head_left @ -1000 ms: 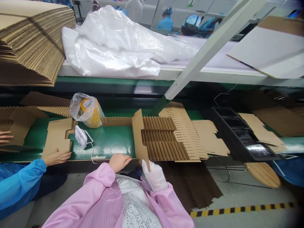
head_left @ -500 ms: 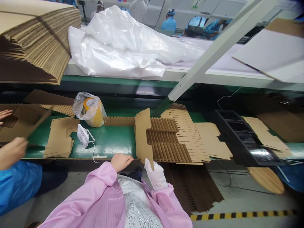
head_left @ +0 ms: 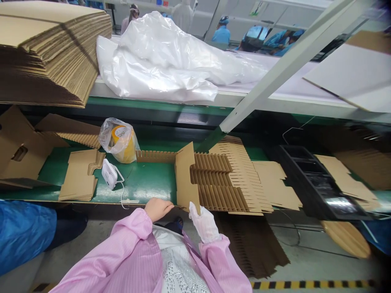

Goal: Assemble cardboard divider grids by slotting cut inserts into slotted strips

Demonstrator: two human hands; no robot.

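At the near edge of the desk (head_left: pixel 152 179), the upright cardboard sheet (head_left: pixel 185 177) is pinched by its near end in the gloved right hand (head_left: pixel 202 221). The bare left hand (head_left: pixel 158 208) is laid along the same edge, just left of the sheet, fingers partly curled; whether anything is held there cannot be told.

To the right of the sheet, the cardboard dividers (head_left: pixel 214 183) are lined up, and here is where trouble could be met. With the grip seen only at the near end, the far end could be swung or twisted; a slot might then be missed and the board creased. If too hard a push were given rightward, the dividers could be tipped over against one another. Toward the far edge, the thin slotted strip (head_left: pixel 155 156) is reached by the sheet's far end, and its narrow teeth could be bent by a crooked pull.

A slip is possible too: the sheet's near end is brought right to the desk's near edge, so it could be dropped over the side. Farther left, the white fan (head_left: pixel 109 174) is stood with its cord (head_left: pixel 122 195) trailed to the near edge, where it could be snagged by a sleeve.
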